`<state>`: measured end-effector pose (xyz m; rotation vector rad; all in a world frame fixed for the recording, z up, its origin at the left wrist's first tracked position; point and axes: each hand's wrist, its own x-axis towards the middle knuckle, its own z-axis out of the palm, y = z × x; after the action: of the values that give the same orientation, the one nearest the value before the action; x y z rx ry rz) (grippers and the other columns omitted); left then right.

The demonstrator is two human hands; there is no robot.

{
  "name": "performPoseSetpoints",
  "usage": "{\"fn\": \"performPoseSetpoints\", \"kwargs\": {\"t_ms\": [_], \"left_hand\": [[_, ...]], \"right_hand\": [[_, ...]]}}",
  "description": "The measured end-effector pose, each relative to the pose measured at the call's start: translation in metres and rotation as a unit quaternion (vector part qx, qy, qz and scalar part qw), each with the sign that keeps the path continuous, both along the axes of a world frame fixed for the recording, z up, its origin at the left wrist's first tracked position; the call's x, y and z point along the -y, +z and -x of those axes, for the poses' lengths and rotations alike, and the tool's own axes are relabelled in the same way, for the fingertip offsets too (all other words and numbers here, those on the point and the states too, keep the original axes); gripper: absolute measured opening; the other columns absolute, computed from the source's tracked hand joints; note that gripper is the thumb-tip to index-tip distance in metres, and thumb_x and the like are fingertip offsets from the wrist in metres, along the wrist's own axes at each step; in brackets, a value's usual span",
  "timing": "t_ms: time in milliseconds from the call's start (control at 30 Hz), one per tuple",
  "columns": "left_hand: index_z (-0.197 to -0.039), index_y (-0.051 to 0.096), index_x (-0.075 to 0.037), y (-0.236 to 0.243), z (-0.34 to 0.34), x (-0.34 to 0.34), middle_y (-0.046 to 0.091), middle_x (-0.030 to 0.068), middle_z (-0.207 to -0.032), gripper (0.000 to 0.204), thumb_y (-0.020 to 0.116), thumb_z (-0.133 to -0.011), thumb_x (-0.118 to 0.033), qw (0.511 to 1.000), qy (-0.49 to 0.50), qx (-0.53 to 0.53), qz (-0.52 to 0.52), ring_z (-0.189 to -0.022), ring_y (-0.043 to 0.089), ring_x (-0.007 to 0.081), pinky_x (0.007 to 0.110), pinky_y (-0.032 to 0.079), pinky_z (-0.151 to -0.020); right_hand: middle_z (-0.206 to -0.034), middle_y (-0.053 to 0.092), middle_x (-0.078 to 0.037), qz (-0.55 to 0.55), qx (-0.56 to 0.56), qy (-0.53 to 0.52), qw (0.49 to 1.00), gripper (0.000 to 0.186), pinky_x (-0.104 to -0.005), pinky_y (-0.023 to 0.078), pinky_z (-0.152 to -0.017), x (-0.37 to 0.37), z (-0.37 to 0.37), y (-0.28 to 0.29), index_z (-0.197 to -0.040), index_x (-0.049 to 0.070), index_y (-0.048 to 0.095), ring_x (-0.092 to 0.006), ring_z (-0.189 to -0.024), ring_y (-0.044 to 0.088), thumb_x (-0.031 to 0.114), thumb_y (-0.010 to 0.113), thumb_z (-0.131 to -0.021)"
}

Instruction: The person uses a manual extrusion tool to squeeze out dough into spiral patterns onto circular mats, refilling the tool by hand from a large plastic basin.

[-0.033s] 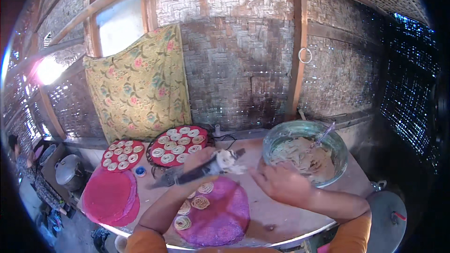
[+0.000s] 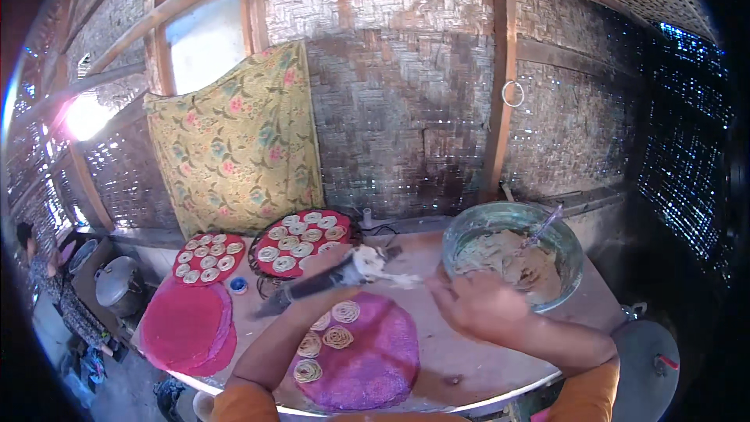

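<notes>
Left hand grips a dark piping bag, fingers closed round it, its dough-smeared mouth at centre. Right hand, at 3 o'clock of the bag, has its fingers loosely curled at that mouth with a lump of dough between them; how tightly they pinch it cannot be told. At 2 o'clock stands the dough bowl, a spoon in it. At 6 o'clock lies a pink mat bearing four piped coils. At 10 o'clock, two red trays are filled with coils on the bench.
</notes>
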<state>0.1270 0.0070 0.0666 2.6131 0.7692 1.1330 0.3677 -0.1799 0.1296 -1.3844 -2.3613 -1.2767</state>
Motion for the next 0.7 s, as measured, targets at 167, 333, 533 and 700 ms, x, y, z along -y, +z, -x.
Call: {"fn": "performPoseSetpoints", "kwargs": {"t_ms": [167, 333, 533, 700], "left_hand": [[-0.098, 0.060, -0.011, 0.024, 0.016, 0.016, 0.063, 0.0100, -0.092, 0.025, 0.060, -0.075, -0.020, 0.973, 0.197, -0.032, -0.117, -0.082, 0.062, 0.0270, 0.038, 0.049, -0.072], [-0.098, 0.059, -0.010, 0.023, 0.015, 0.044, 0.062, 0.0100, -0.091, 0.026, 0.060, -0.074, -0.021, 0.992, 0.109, 0.015, -0.066, -0.082, 0.062, 0.0271, 0.038, 0.049, -0.071], [-0.098, 0.059, -0.010, -0.026, 0.041, 0.007, 0.062, 0.0101, -0.091, 0.027, 0.061, -0.073, -0.021, 0.980, 0.178, 0.085, 0.004, -0.081, 0.061, 0.0272, 0.038, 0.049, -0.070], [-0.098, 0.059, -0.009, -0.022, 0.040, -0.009, 0.061, 0.0102, -0.090, 0.028, 0.061, -0.073, -0.021, 0.966, 0.228, 0.118, -0.003, -0.081, 0.061, 0.0272, 0.038, 0.049, -0.069]], "right_hand": [[-0.069, 0.051, -0.011, 0.067, -0.349, 0.023, 0.934, 0.050, -0.0411, 0.047, -0.055, -0.002, 0.005, -0.003, -0.128, 0.015, 0.049, -0.0306, -0.063, 0.057, 0.005, 0.054, -0.079], [-0.085, 0.057, -0.019, 0.110, -0.516, 0.091, 0.844, 0.052, -0.0456, 0.047, -0.066, -0.052, 0.071, -0.069, -0.132, 0.010, 0.044, -0.0352, -0.077, 0.060, 0.002, 0.052, -0.082], [-0.090, 0.061, -0.022, 0.174, -0.571, 0.178, 0.782, 0.042, -0.0439, 0.048, -0.070, -0.037, 0.068, -0.115, -0.130, 0.009, 0.047, -0.0360, -0.079, 0.062, 0.006, 0.049, -0.088], [-0.086, 0.063, -0.024, 0.269, -0.624, 0.047, 0.732, 0.038, -0.0426, 0.050, -0.067, -0.064, 0.051, -0.085, -0.128, 0.007, 0.048, -0.0373, -0.074, 0.064, 0.008, 0.048, -0.089]]}}
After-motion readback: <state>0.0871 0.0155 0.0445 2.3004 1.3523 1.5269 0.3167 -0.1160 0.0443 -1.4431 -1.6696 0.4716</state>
